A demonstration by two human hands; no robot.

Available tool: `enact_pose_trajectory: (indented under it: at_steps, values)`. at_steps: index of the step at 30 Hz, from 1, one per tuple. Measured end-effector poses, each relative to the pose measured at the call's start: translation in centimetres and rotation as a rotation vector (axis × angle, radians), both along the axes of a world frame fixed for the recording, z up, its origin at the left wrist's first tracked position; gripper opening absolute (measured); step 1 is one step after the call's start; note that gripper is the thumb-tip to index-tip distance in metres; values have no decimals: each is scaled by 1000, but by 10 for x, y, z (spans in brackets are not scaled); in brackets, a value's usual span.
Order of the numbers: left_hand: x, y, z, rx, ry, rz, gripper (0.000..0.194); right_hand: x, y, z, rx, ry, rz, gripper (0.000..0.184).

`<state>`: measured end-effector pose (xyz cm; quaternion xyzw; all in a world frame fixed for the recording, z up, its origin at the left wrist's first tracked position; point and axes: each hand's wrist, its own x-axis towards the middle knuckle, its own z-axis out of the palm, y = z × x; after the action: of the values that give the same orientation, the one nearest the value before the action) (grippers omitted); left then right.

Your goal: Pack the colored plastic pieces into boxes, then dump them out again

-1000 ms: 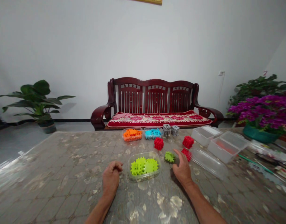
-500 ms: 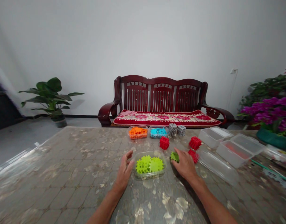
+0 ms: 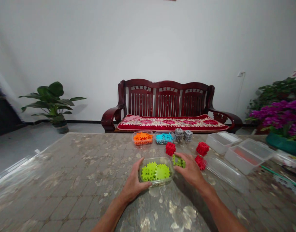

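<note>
A clear plastic tub [image 3: 171, 178] with lime-green interlocking building blocks [image 3: 155, 171] stands in front of me. My left hand [image 3: 136, 180] grips the tub's left end, thumb along the near side and fingers at the far left corner. Just off the tub's right end, my right hand [image 3: 189, 167] holds a green toothed building block [image 3: 179, 160] with an open centre between thumb and fingers. Beyond that hand sits a red block cube [image 3: 170, 149]. Two more red cubes [image 3: 202, 148] lie to its right, the nearer one partly behind the hand.
Tubs of orange blocks [image 3: 143, 138] and blue blocks [image 3: 164, 138] stand at the back beside two grey cubes [image 3: 179, 134]. Right of my hand lie a clear lid [image 3: 226, 172] and open translucent boxes [image 3: 242, 159]. A flower pot [image 3: 283, 143] is at far right.
My left hand has closed onto the left end of the tub. My right hand has moved slightly left with the green block, which now shows more of its open frame.
</note>
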<state>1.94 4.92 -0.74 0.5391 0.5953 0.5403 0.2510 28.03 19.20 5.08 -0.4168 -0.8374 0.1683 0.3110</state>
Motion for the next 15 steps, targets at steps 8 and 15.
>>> enact_pose_trajectory:
  at_steps: [8,15]
  values:
    - [0,-1,3,-1,-4,-15,93,-35,-13,26,-126,-107,292,67]
    - [1,0,2,-9,-23,-25,95,-35,-12,18,-108,-141,298,49]
